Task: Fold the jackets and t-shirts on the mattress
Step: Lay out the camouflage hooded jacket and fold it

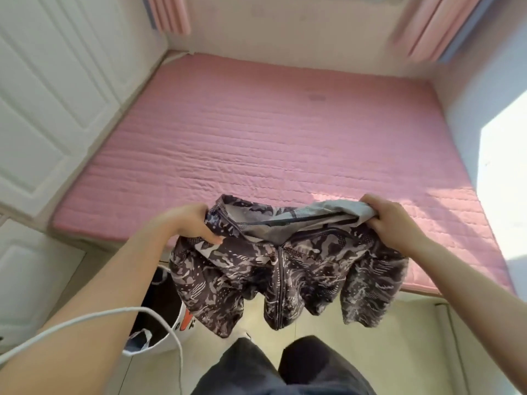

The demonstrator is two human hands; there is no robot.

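Observation:
A camouflage-patterned zip jacket (285, 269) in dark brown and grey hangs in the air in front of me, above the near edge of the pink mattress (271, 138). My left hand (191, 223) grips its upper left part near the collar. My right hand (390, 220) grips the upper right part, where the grey lining shows. The zipper runs down the middle and the lower hem dangles over the floor. No other garment lies on the mattress.
White panelled cabinet doors (48, 95) line the left side. A white bag (159, 317) with dark contents stands on the floor at lower left. A white cable (85, 319) crosses my left arm. Pink curtains (433, 24) hang at the back. My dark trousers (285, 369) show below.

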